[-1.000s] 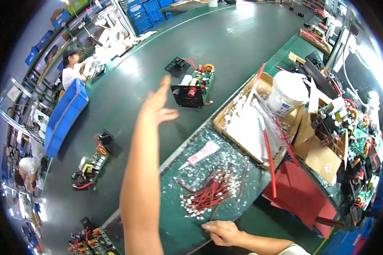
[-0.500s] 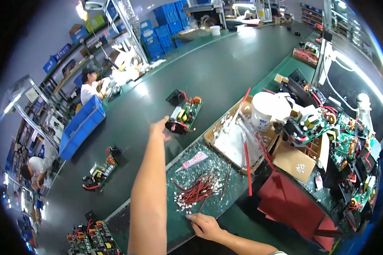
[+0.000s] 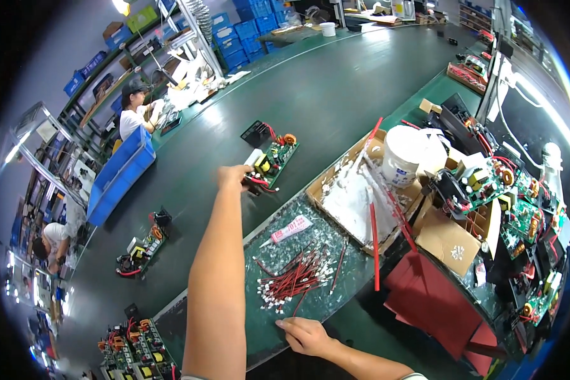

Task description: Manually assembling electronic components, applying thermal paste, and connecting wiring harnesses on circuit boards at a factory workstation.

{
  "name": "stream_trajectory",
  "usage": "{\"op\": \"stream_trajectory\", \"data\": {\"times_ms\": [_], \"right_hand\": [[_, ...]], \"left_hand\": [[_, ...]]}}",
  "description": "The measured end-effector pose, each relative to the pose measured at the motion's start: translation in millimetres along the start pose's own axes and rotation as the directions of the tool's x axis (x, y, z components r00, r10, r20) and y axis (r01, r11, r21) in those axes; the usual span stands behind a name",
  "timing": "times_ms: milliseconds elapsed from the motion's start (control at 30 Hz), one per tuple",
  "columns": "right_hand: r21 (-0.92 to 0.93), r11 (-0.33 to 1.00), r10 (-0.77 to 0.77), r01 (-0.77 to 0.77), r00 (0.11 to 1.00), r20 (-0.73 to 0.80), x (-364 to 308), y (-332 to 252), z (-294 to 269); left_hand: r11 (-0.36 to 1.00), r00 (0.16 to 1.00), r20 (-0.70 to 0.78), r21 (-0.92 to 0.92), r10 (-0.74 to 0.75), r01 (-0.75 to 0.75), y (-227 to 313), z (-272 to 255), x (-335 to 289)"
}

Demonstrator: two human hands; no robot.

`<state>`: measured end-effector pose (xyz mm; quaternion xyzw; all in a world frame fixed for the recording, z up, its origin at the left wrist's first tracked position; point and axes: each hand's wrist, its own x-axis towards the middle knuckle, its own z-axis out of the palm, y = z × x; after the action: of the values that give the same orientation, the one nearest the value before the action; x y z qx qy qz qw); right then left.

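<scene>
My left hand reaches far over the dark belt, its fingers closed at the near-left end of a green circuit board. That board carries yellow and copper-coloured coils, red wires and a black finned part at its far end; my fingertips are partly hidden against it. Low in the view, my right hand rests by the front edge of the green work surface, thumb and forefinger pinched together. Whatever is between them is too small to make out. Just beyond it lies a heap of short red-and-black wires with white connectors.
A white-and-red glue tube lies beyond the wires. Right of it are a cardboard tray, a white tub and stacked boards. Another circuit board sits on the belt. A person works across, beside a blue bin.
My left hand has closed in on the near end of the circuit board, whose black end piece is now largely covered. The right hand stays in place. The view has shifted slightly.
</scene>
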<state>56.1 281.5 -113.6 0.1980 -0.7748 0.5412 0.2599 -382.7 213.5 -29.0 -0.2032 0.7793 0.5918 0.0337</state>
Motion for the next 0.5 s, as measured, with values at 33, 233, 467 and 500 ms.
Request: {"op": "stream_trajectory", "data": {"times_ms": [33, 233, 467, 500], "right_hand": [[0.000, 1.000, -0.018, 0.018, 1.000, 0.002, 1.6, -0.7, -0.3], [0.044, 0.999, 0.020, -0.023, 0.999, 0.049, 4.1, -6.2, -4.0], [0.233, 0.951, 0.194, -0.201, 0.980, 0.052, 14.7, -43.9, -25.0], [0.285, 0.925, 0.246, -0.252, 0.968, 0.058, 14.1, -56.6, -31.4]], "left_hand": [[0.999, 0.995, 0.101, -0.052, 0.006, -0.001, 6.2, -12.8, -4.5], [0.825, 0.877, 0.065, 0.314, 0.475, -0.470, 105.6, -135.3, -102.5], [-0.101, 0.500, 0.510, 0.764, 0.700, -0.637, 210.6, -303.9, -318.3], [-0.008, 0.560, 0.489, 0.758, 0.668, -0.652, 215.2, -317.3, -357.3]]}}
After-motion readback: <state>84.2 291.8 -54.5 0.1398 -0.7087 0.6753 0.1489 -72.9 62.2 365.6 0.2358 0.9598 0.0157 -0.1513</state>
